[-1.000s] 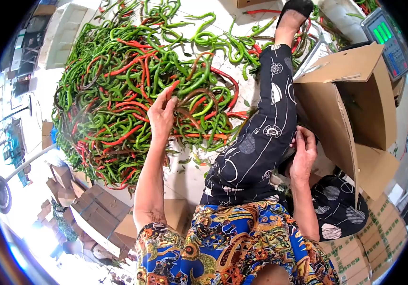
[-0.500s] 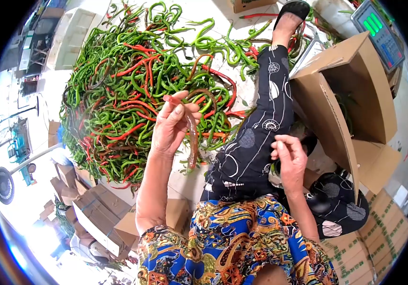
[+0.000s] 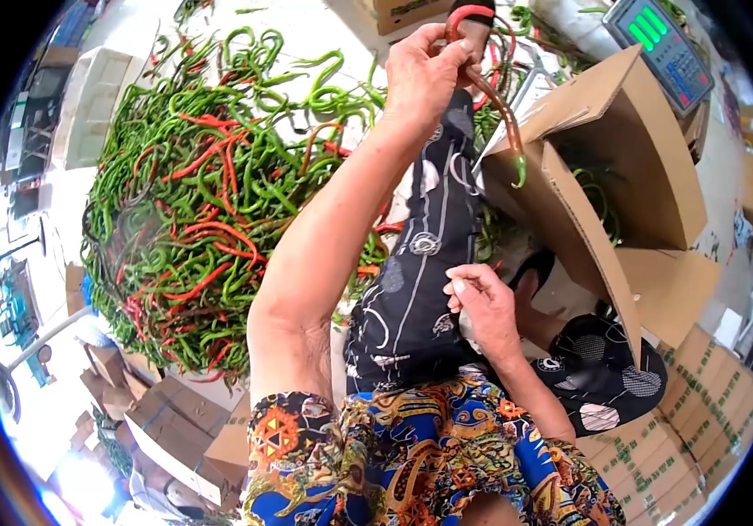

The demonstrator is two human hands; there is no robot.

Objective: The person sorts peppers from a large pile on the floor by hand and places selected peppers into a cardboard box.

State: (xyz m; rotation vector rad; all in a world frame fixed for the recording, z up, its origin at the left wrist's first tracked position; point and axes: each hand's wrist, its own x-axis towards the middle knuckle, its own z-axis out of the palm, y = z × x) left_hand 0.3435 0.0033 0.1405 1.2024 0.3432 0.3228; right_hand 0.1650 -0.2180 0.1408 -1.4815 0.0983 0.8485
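Observation:
My left hand (image 3: 425,74) is stretched far forward over the shin and pinches a long curved pepper (image 3: 501,110), red at its upper end, brownish along its hanging part and green at the tip. Over the thigh is my right hand (image 3: 486,311), its fingers curled together; whether anything small is between them is hidden. On the floor to the left spreads a big heap of green and red peppers (image 3: 175,219). An open cardboard box (image 3: 587,210) stands to the right of the leg, with some green peppers visible inside.
A scale with a green lit display (image 3: 661,53) is at the upper right. Another carton (image 3: 407,13) stands at the top. Flattened cardboard (image 3: 683,421) lies at lower right, more boxes (image 3: 175,430) at lower left. A white foam box (image 3: 96,105) is at upper left.
My left hand has moved from the heap forward and right, carrying the pepper over the foot. My right hand has shifted slightly down and left. The whole view has moved somewhat.

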